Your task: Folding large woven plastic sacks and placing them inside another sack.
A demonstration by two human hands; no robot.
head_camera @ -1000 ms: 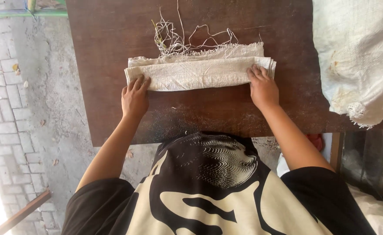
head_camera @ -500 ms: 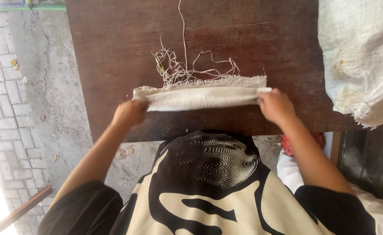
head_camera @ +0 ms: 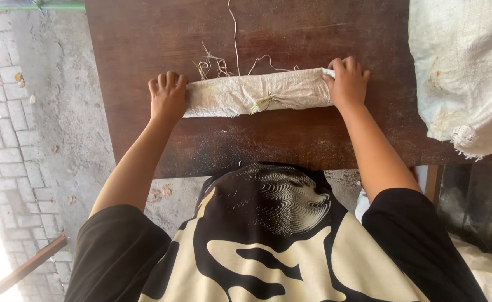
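— Starting nearest the person: what carries everything?

— A dark brown wooden worktop [head_camera: 268, 145], its near edge just above the black and cream shirt. On it, about midway across, lies a folded off-white woven plastic sack [head_camera: 257, 92], flattened into a long narrow band.

— Which way does the band run?

— Its long axis goes left to right, parallel to the worktop's near edge. One end points at the left hand [head_camera: 167, 96], the other at the right hand [head_camera: 347, 83]; the right end sits slightly farther from the person.

— And the hands?

— Each sits at an end of the sack. The left lies palm down, fingers curled over the sack's end. The right closes around the other end, fingers bent over the top. Whether either truly pinches the fabric, I cannot tell.

— Beyond the sack?

— Loose frayed pale threads [head_camera: 223, 62] trail from its far edge. Right of the sack, well apart, another crumpled white woven sack [head_camera: 464, 72] hangs over the worktop's edge.
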